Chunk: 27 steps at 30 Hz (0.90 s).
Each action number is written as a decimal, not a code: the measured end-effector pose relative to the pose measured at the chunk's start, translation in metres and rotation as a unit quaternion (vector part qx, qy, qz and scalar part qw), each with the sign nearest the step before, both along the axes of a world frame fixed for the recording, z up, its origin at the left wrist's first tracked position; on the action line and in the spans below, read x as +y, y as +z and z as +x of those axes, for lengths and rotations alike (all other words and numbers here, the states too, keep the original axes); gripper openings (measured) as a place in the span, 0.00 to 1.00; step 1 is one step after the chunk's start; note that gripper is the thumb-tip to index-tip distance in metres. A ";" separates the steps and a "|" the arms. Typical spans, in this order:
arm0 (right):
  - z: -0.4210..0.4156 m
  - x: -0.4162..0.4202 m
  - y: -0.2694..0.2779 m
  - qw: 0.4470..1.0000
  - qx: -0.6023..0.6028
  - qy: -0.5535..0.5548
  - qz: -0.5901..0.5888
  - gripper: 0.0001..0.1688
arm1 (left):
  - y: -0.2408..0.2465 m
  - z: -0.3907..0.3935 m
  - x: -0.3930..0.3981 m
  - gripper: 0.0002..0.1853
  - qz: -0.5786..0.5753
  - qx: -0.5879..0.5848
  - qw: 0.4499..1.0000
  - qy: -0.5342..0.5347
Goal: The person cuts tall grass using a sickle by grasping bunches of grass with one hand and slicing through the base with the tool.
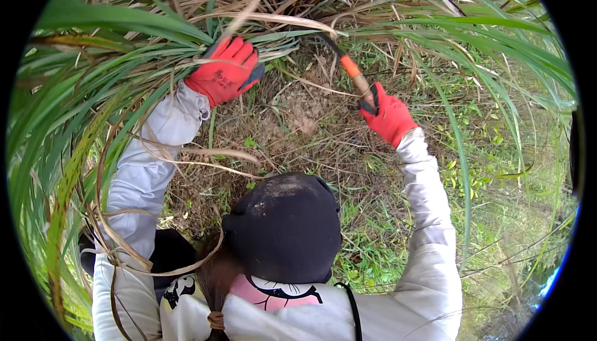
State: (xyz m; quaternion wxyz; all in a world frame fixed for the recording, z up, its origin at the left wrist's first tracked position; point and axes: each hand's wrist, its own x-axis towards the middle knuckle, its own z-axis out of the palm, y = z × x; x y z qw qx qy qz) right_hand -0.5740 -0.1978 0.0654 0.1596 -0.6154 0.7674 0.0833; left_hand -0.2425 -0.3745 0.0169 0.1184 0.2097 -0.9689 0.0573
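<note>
My left hand [227,72], in a red work glove with a dark palm, closes around a thick bundle of long green grass blades [158,61] at the upper left. In my right hand [388,113], gloved the same way, is the wooden handle of a sickle [358,79] with an orange collar. Its dark curved blade [332,44] reaches up and left to the base of the grass clump, right of my left hand. The blade's tip is hidden among the stems. Dry tan leaves [289,20] arch over the blade.
Dry straw and bare soil [303,107] lie between my hands. Long grass blades [489,47] droop across the right side. Low green weeds [373,257] grow at the lower right. Loose dry leaves [126,243] hang over my left sleeve. My dark-clad knee [284,224] is below.
</note>
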 end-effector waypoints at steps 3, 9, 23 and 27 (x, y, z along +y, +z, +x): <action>0.003 -0.035 0.020 0.995 0.027 0.099 0.019 0.35 | -0.003 0.003 -0.002 0.29 -0.007 0.001 1.000 0.005; 0.062 -0.053 -0.005 0.993 0.033 0.111 -0.005 0.27 | -0.018 0.007 -0.018 0.26 -0.066 0.053 0.996 -0.023; 0.083 -0.012 -0.023 0.972 -0.188 -0.139 0.001 0.41 | -0.030 0.041 -0.040 0.32 0.017 -0.017 1.000 0.013; 0.110 0.013 -0.051 0.978 -0.149 -0.063 -0.134 0.40 | -0.037 0.053 -0.035 0.32 -0.028 -0.003 1.000 -0.010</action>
